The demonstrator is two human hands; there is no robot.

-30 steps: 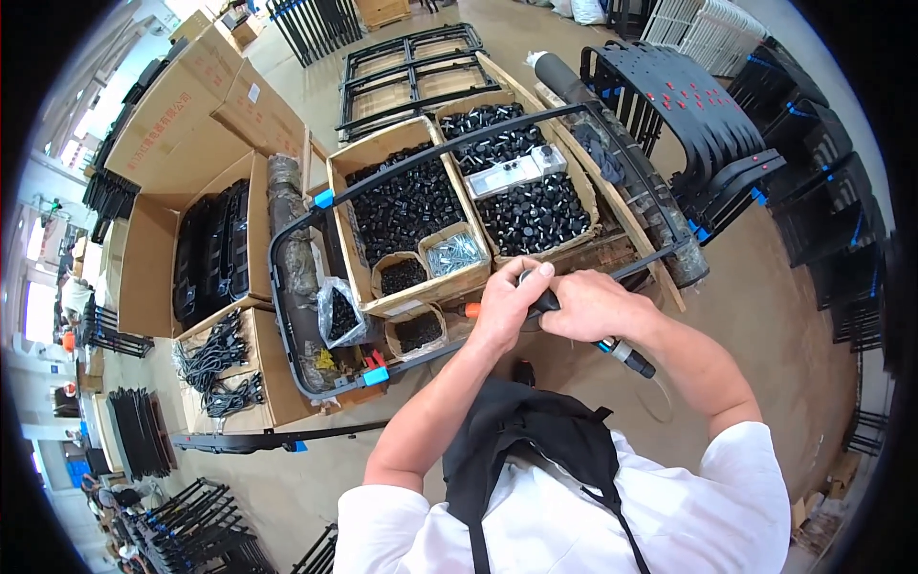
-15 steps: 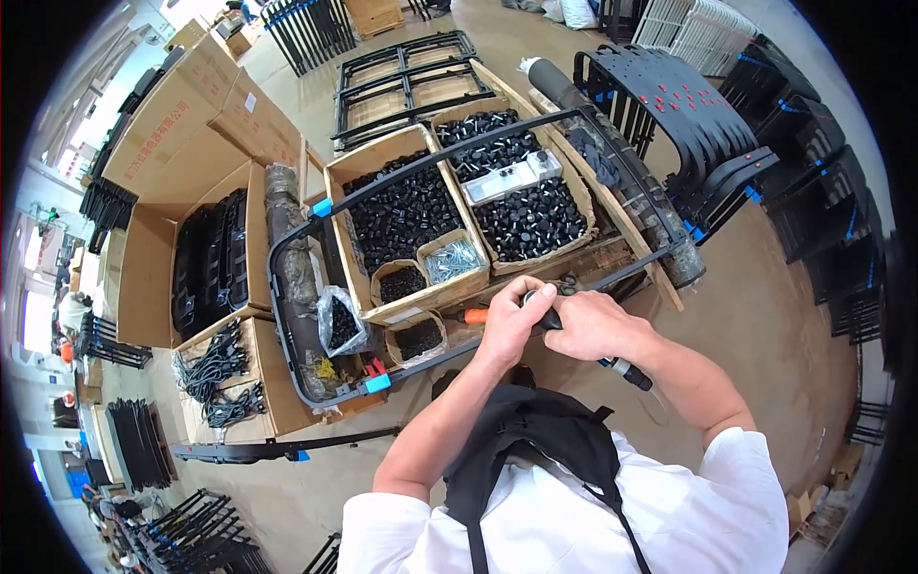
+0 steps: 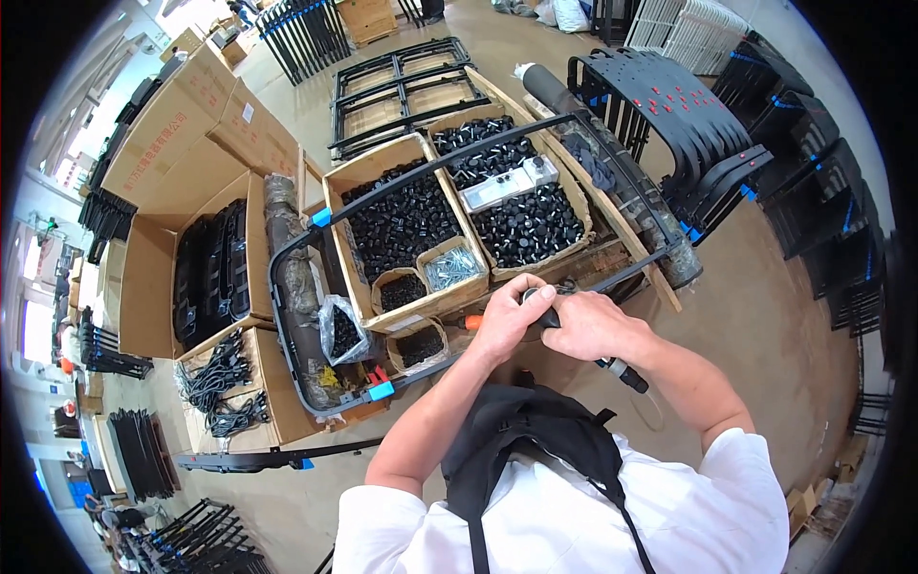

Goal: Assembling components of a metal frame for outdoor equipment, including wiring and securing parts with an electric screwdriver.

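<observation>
My left hand (image 3: 512,318) is closed, thumb bent over a small black rounded piece (image 3: 549,317) that shows between my two hands. Only part of that piece is visible. Against it, from the other side, presses my right hand (image 3: 595,327), its fingers wrapped round a dark hand tool. The tool's blue, silver and black end (image 3: 623,373) sticks out below that wrist, and a thin pale hose or cord hangs near it. Both hands are above the near rail of a black metal frame (image 3: 449,365) with blue clips. An orange handle (image 3: 473,322) lies just left of my left hand.
Within the frame stand wooden bins (image 3: 330,191) full of black knobs, screws and small parts. A clear bag (image 3: 342,327) and a small box (image 3: 419,344) are nearer. Left is a large open carton (image 3: 143,277); right, a stack of black curved panels (image 3: 669,105).
The view has shifted slightly. My left forearm has swung a little to the left, while both hands keep nearly the same place and grip.
</observation>
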